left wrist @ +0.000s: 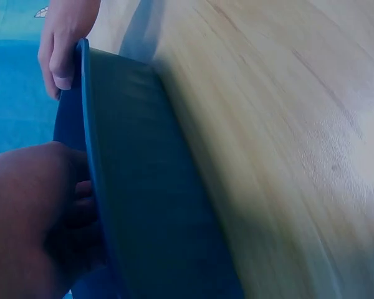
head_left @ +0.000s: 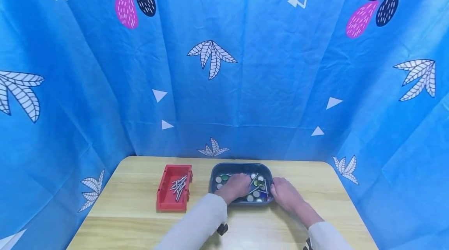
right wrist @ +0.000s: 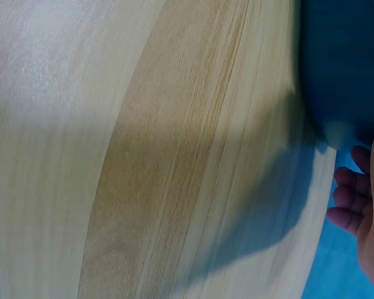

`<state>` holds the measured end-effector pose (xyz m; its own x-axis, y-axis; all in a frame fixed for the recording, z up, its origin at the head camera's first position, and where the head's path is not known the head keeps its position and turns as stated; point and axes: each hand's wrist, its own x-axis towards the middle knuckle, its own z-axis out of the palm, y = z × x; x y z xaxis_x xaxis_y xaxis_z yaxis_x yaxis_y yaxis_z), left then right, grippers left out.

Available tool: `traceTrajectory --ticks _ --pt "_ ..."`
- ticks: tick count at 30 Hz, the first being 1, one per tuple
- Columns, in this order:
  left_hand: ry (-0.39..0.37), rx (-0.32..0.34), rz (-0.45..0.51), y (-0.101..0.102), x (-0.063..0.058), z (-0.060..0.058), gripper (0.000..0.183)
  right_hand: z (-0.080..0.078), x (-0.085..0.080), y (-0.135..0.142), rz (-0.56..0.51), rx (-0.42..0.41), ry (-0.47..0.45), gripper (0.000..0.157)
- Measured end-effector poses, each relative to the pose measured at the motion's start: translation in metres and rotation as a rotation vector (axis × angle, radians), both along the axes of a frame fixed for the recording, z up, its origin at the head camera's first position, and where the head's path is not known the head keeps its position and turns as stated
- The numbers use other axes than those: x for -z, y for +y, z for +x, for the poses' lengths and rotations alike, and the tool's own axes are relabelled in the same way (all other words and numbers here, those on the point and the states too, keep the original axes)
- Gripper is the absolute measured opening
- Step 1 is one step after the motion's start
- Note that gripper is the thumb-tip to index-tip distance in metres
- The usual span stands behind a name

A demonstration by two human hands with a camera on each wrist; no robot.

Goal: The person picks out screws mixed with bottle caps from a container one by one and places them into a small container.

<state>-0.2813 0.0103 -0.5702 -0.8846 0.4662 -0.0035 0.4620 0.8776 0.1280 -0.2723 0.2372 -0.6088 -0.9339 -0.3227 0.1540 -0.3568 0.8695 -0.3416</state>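
Observation:
A dark blue plastic tub (head_left: 242, 203) holds round caps (head_left: 250, 198), mostly silver with some green and gold, and several long silver nails (head_left: 265, 186). My left hand (head_left: 237, 186) reaches down inside it, knuckles up. Its fingers are bent behind the near wall in the left wrist view, and the fingertips are hidden, so I cannot tell what they hold. At the tub's right end, my right hand (head_left: 285, 194) grips the rim. In the right wrist view its curled fingers (right wrist: 349, 198) lie outside the wall.
A red open-front bin (head_left: 161, 199) stands left of the tub, with a small pile of silver nails (head_left: 179, 187) in it. Both containers sit on a light wooden table (head_left: 140, 183) with rounded back corners. Blue patterned cloth (head_left: 245, 86) hangs behind and on both sides.

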Motion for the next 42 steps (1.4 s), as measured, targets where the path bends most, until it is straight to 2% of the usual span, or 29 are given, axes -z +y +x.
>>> traceTrajectory --ticks 5,11,20,29,36,42 --pt "-0.014 -0.033 -0.006 0.005 0.002 0.000 0.026 0.000 -0.001 -0.001 -0.003 0.005 -0.002 0.017" --pt "-0.036 -0.064 -0.070 0.013 0.004 0.001 0.023 0.001 -0.001 -0.001 0.002 0.009 -0.010 0.019" --pt "-0.023 -0.033 -0.106 0.022 0.006 0.000 0.011 0.000 -0.001 0.000 -0.010 -0.001 -0.005 0.017" --pt "-0.062 -0.030 -0.091 0.020 0.005 0.003 0.014 0.001 0.001 0.000 -0.001 -0.011 0.008 0.020" --pt "-0.005 -0.002 -0.081 0.010 0.000 0.005 0.013 0.001 0.001 0.000 0.006 -0.007 0.006 0.018" --pt "0.100 0.054 -0.135 -0.002 -0.005 0.005 0.011 0.001 -0.001 0.000 -0.005 -0.011 -0.005 0.018"
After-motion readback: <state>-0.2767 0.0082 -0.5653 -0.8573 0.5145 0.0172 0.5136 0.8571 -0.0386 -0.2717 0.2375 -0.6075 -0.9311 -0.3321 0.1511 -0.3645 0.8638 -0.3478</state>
